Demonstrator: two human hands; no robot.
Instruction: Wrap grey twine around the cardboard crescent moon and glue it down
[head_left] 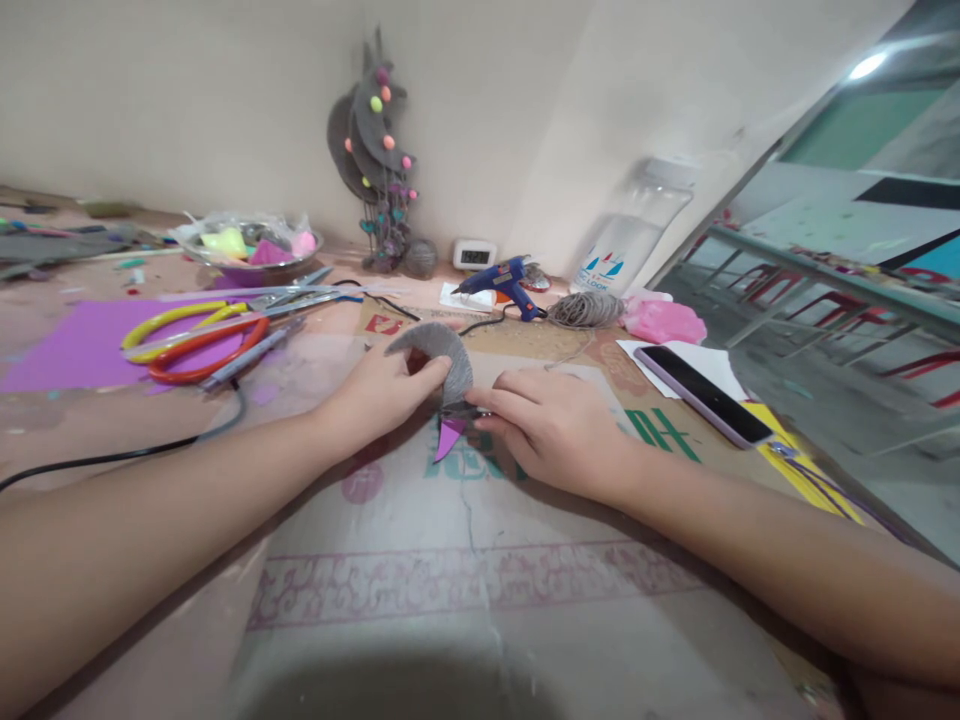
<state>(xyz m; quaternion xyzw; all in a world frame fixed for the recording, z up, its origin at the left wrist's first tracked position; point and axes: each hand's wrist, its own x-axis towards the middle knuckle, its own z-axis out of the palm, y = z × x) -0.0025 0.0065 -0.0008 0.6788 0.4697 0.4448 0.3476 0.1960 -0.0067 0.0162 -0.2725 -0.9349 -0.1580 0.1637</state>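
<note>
Head view: the grey crescent [456, 372] sits dead centre, the left hand [394, 388] pinching it, thumb over its face! The right hand [566, 425] is at its lower end, fingertips nearly together; whether they grip, I can't tell. A purple point [449, 438] juts out at six o'clock. Writing now: the bottle [626, 235] at two o'clock reads "LOOK" under little sails. Green lettering marks the cardboard [585, 585], part-hidden by the right hand. The clock [475, 254] at twelve: digits too blurred.
</note>
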